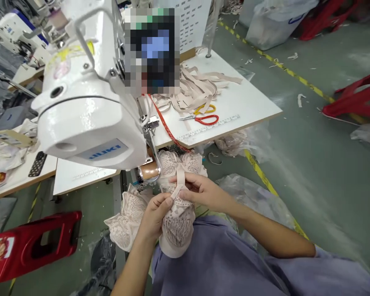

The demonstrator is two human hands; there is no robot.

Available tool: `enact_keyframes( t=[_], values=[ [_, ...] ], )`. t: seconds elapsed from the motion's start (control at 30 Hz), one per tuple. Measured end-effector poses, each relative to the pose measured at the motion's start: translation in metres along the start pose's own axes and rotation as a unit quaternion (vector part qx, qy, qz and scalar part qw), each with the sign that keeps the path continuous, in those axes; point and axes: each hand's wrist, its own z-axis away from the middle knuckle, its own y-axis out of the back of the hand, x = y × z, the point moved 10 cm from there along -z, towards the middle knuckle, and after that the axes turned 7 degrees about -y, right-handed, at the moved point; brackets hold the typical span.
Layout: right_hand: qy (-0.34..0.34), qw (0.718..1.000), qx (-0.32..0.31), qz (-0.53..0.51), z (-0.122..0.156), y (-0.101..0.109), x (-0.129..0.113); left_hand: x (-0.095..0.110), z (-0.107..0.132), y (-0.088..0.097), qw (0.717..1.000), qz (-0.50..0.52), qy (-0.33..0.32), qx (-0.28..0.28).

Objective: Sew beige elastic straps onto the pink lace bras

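Note:
Between my hands is a beige lace bra (178,224), its lower cup resting against my lap. My left hand (156,211) pinches the bra's edge at the near end of a light strap (180,177). From the other side, my right hand (200,191) grips that strap between thumb and fingers, where it meets the lace. Just beyond my hands, more lace cups (169,162) lie by the sewing machine's narrow arm (149,169). Another lace bra (128,218) hangs left of my left hand. The strap's exact join is partly covered by my fingers.
A white sewing machine (92,123) stands ahead on the left. On the white table (249,102) lie scissors with red and yellow handles (206,119) and a heap of beige straps (194,88). Red stools (61,234) stand to both sides; plastic bags lie on the floor.

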Motion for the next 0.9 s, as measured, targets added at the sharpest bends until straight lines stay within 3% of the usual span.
enact_keyframes(
  t=[0.13, 0.23, 0.3, 0.37, 0.43, 0.5, 0.6, 0.67, 0.77, 0.9],
  values=[
    [-0.011, 0.997, -0.005, 0.081, 0.026, 0.007, -0.051, -0.001, 0.004, -0.046, 0.995, 0.067, -0.017, -0.064],
    [-0.012, 0.994, -0.024, 0.101, 0.035, 0.013, -0.072, -0.01, 0.003, -0.072, 0.993, 0.031, -0.052, -0.106],
    [-0.026, 0.996, -0.023, 0.08, 0.031, 0.023, -0.06, -0.026, 0.001, -0.08, 0.98, -0.094, -0.071, -0.162],
    [-0.07, 0.997, 0.011, 0.01, 0.02, 0.043, -0.021, -0.052, -0.003, -0.073, 0.935, -0.261, -0.067, -0.229],
    [-0.128, 0.982, 0.085, -0.109, 0.011, 0.073, 0.034, -0.068, -0.008, -0.044, 0.919, -0.318, -0.058, -0.226],
    [-0.121, 0.96, 0.169, -0.187, 0.009, 0.107, 0.075, -0.067, -0.01, -0.001, 0.921, -0.344, -0.065, -0.172],
    [-0.101, 0.947, 0.227, -0.204, 0.012, 0.149, 0.102, -0.047, 0.0, 0.061, 0.921, -0.371, -0.073, -0.092],
    [-0.076, 0.938, 0.27, -0.205, 0.019, 0.18, 0.097, -0.029, 0.007, 0.094, 0.919, -0.384, -0.071, -0.048],
    [-0.019, 0.919, 0.339, -0.203, 0.033, 0.226, 0.07, -0.006, 0.01, 0.135, 0.913, -0.398, -0.077, 0.048],
    [0.064, 0.889, 0.415, -0.184, 0.049, 0.276, 0.027, -0.001, 0.006, 0.177, 0.891, -0.385, -0.103, 0.217]
  ],
)
